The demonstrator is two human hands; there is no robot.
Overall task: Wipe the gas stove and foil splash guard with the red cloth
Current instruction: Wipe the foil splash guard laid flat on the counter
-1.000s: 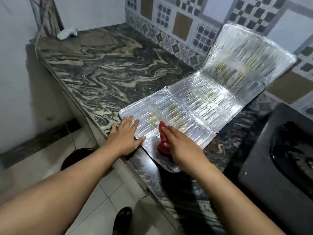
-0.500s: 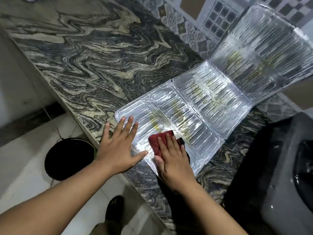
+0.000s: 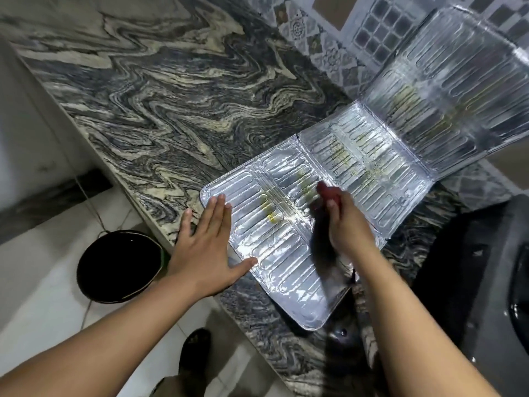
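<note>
The foil splash guard (image 3: 274, 253) lies unfolded on the marbled counter, its far panel propped against the tiled wall, with yellowish grease streaks on the panels. My left hand (image 3: 209, 242) presses flat, fingers spread, on the guard's near-left corner. My right hand (image 3: 343, 224) grips the red cloth (image 3: 327, 193), blurred by motion, against the middle of the near panel. Only the cloth's top shows beyond my fingers. The black gas stove (image 3: 469, 282) sits at the right edge, partly cut off.
The marbled counter (image 3: 171, 96) stretches back left to the patterned tile wall (image 3: 366, 38). A black bucket (image 3: 117, 265) stands on the tiled floor below the counter edge. My foot in a dark slipper (image 3: 194, 353) is next to it.
My right hand has swept the cloth away from me, from the near edge up to the middle of the panel. My left hand stayed pressed on the guard's corner. The view has tilted down closer.
</note>
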